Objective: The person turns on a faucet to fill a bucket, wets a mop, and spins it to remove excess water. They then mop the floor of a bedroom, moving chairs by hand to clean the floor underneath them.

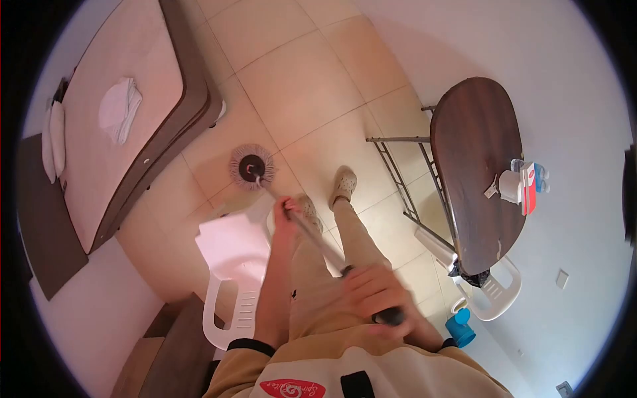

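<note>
A round spin mop (252,166) with a grey string head and a dark centre rests on the tiled floor, ahead of my feet. Its metal pole slants back toward my body. My left hand (286,211) is wrapped around the pole's lower part. Higher up, my right hand (377,292) is closed on the pole near its black grip (389,316), a little blurred by motion. Beside my left forearm stands a white plastic chair (235,249).
At left is a bed (133,60) with folded white cloth (120,109). On the right, a dark wooden table (478,159) on metal legs holds a red-and-white box (528,189). Another white chair (502,292) and a blue container (460,328) stand near the right wall.
</note>
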{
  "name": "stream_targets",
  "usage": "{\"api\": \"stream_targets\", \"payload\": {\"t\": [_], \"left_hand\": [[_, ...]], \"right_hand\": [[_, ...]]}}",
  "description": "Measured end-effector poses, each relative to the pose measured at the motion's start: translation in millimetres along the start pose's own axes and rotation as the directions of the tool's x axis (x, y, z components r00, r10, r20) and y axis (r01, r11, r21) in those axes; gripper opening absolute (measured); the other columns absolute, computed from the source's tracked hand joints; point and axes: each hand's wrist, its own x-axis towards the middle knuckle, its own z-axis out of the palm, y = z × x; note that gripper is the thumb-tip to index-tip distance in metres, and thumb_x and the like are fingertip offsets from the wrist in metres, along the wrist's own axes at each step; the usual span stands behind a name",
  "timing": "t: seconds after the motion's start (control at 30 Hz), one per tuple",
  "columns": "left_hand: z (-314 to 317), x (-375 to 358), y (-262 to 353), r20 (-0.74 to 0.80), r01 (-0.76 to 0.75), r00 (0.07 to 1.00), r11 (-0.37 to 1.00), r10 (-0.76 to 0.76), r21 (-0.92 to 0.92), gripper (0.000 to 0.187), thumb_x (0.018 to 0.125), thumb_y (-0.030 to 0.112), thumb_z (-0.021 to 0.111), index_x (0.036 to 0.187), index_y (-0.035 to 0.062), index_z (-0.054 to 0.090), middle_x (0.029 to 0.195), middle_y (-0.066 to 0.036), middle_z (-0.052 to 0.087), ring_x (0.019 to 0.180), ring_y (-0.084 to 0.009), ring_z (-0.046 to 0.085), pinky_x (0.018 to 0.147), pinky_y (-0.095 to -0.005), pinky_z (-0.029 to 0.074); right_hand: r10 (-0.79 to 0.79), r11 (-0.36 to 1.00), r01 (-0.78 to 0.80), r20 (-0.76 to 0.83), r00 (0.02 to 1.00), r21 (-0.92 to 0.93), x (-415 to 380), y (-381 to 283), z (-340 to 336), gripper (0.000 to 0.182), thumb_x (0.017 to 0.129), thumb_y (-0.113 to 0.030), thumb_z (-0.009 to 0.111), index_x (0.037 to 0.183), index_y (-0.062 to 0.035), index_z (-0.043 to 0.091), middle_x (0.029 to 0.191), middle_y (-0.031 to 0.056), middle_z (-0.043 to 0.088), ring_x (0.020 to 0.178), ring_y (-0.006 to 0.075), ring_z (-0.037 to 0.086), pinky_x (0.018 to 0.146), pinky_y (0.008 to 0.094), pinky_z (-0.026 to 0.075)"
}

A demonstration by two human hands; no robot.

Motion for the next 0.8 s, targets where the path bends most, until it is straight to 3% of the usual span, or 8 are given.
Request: {"api": "stream_targets", "payload": {"t": [0.13,0.33,0.43,0.5,0.53,0.57,0.7,0.8], "left_hand": [[29,31,-100,-0.158,0.021,0.987,0.995,-0.006,0.098,0.019,0.078,0.007,0.055,0.063,0.0120,0.044,0.055,0.000,0.046,0.048,-0.0099,0.046,0.046,-0.0246,0.041],[38,24,-167,-0.153,0.115,0.986,0.921,-0.061,0.373,0.019,0.080,0.019,0.064,0.080,0.0087,0.048,0.056,-0.003,0.048,0.051,-0.0168,0.050,0.050,-0.0303,0.044],[21,-32,-132,-0.275,0.256,0.960,0.562,-0.051,0.787,0.032,0.084,0.041,0.061,0.084,0.0094,0.053,0.068,-0.003,0.055,0.062,-0.0189,0.055,0.060,-0.0331,0.048],[-28,-58,-66,-0.234,0.245,0.967,-0.126,0.099,0.961,0.042,0.082,0.046,0.063,0.094,0.0079,0.053,0.079,-0.005,0.056,0.070,-0.0164,0.056,0.067,-0.0304,0.048],[-73,-82,-38,-0.099,0.246,0.916,-0.349,0.390,0.904,0.034,0.084,0.036,0.063,0.097,0.0062,0.052,0.087,-0.006,0.055,0.072,-0.0150,0.054,0.065,-0.0309,0.047],[-194,-95,37,0.286,-0.177,0.840,-0.265,0.461,0.948,0.030,0.084,0.026,0.065,0.097,0.0027,0.051,0.095,-0.010,0.054,0.083,-0.0183,0.054,0.072,-0.0328,0.046],[-279,-330,143,0.587,0.476,0.307,-0.655,0.749,0.587,0.058,0.083,0.031,0.066,0.122,-0.0051,0.044,0.120,-0.022,0.048,0.115,-0.0368,0.045,0.098,-0.0436,0.037],[-327,-446,102,0.433,0.848,0.119,-0.319,0.894,0.424,0.080,0.079,0.045,0.066,0.131,-0.0066,0.035,0.130,-0.024,0.041,0.124,-0.0410,0.034,0.101,-0.0506,0.033]], "right_hand": [[-0.159,0.984,0.143,-0.173,0.972,-0.102,-9,-43,-22,0.037,0.073,-0.030,0.057,0.051,-0.0016,0.051,0.044,0.0087,0.047,0.037,0.0249,0.047,0.044,0.0358,0.044],[-0.174,0.936,-0.033,-0.542,0.822,-0.350,-90,-63,13,0.044,0.078,-0.038,0.059,0.051,-0.0050,0.049,0.044,0.0056,0.049,0.039,0.0205,0.052,0.048,0.0347,0.046],[-0.152,0.936,-0.080,-0.601,0.785,-0.342,-107,-62,34,0.046,0.077,-0.041,0.061,0.051,-0.0053,0.049,0.044,0.0047,0.048,0.039,0.0211,0.051,0.052,0.0358,0.046],[-0.174,0.941,-0.064,-0.635,0.753,-0.333,-112,-61,32,0.048,0.077,-0.042,0.061,0.050,-0.0049,0.048,0.043,0.0044,0.047,0.038,0.0209,0.048,0.052,0.0361,0.044],[-0.160,0.946,-0.062,-0.622,0.766,-0.319,-113,-63,28,0.049,0.077,-0.043,0.061,0.050,-0.0046,0.048,0.043,0.0046,0.046,0.038,0.0208,0.047,0.051,0.0361,0.043],[-0.148,0.950,-0.061,-0.612,0.777,-0.307,-114,-66,23,0.049,0.078,-0.043,0.061,0.050,-0.0044,0.047,0.043,0.0047,0.046,0.037,0.0206,0.046,0.051,0.0361,0.043],[-0.131,0.953,-0.037,-0.517,0.846,-0.302,-127,-89,0,0.046,0.078,-0.041,0.059,0.052,-0.0053,0.046,0.043,0.0041,0.045,0.038,0.0201,0.047,0.050,0.0348,0.040],[-0.119,0.949,-0.052,-0.506,0.854,-0.311,-148,-119,-17,0.047,0.078,-0.040,0.059,0.052,-0.0047,0.046,0.045,0.0041,0.046,0.040,0.0204,0.048,0.050,0.0352,0.040]]}}
